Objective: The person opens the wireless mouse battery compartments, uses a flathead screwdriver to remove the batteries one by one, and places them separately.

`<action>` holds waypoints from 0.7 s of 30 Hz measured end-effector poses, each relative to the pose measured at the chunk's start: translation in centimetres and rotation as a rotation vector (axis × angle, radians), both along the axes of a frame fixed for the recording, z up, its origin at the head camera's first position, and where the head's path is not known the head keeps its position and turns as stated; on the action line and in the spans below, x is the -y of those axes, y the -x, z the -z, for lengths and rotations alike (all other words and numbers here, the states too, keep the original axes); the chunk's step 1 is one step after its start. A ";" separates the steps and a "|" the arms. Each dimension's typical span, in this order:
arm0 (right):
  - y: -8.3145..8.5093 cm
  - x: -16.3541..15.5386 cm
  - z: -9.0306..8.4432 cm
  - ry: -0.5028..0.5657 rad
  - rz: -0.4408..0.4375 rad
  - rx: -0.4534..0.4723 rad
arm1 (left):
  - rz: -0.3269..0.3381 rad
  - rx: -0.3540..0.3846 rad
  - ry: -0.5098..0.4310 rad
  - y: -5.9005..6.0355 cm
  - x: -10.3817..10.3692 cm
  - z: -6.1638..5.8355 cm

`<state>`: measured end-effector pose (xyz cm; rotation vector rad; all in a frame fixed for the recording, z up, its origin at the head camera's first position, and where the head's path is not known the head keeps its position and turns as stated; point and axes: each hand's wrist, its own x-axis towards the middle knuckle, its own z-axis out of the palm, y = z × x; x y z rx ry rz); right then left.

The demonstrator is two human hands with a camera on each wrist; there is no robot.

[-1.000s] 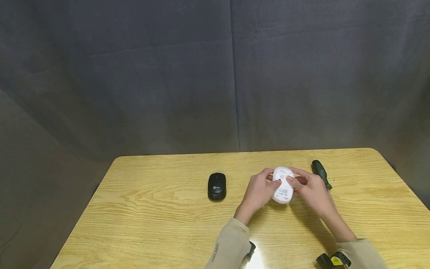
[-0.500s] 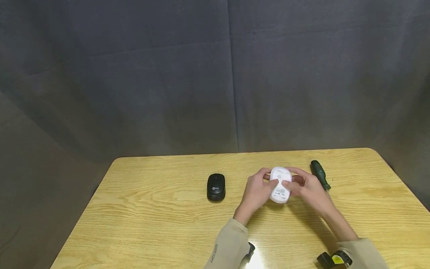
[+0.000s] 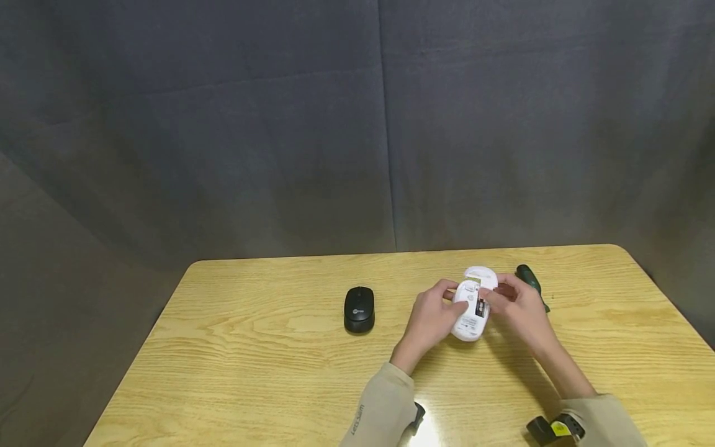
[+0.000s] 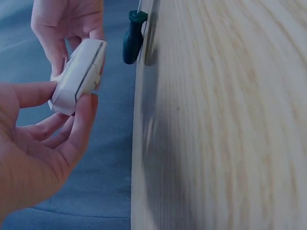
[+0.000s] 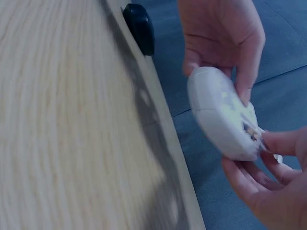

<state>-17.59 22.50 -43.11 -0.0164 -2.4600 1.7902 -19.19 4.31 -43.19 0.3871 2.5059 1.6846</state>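
Observation:
A white computer mouse (image 3: 468, 324) is held above the table with its underside up. My left hand (image 3: 429, 318) grips its left side, thumb on the underside and fingers beneath. The battery compartment (image 3: 480, 308) lies exposed, showing a dark strip. A white battery cover (image 3: 481, 273) stands off the mouse at its far right. My right hand (image 3: 522, 313) pinches this cover, its thumb over the compartment. In the left wrist view the mouse (image 4: 79, 79) is edge-on between both hands; the right wrist view shows its rounded white shell (image 5: 211, 112).
A black mouse (image 3: 359, 310) sits on the wooden table (image 3: 268, 347), left of the hands. Behind the right hand lies a screwdriver (image 3: 527, 277) with a green handle, its shaft hidden by the arm. A dark grey curtain (image 3: 279, 155) hangs beyond the table's far edge.
The battery cover has come away from the white mouse's underside, moving up and right with the right hand, and the compartment now shows. The left hand keeps its grip.

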 end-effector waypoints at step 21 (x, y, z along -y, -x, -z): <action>0.2 -1.9 -0.3 0.468 0.067 0.015 | -0.063 0.007 -0.012 0.1 0.2 -0.2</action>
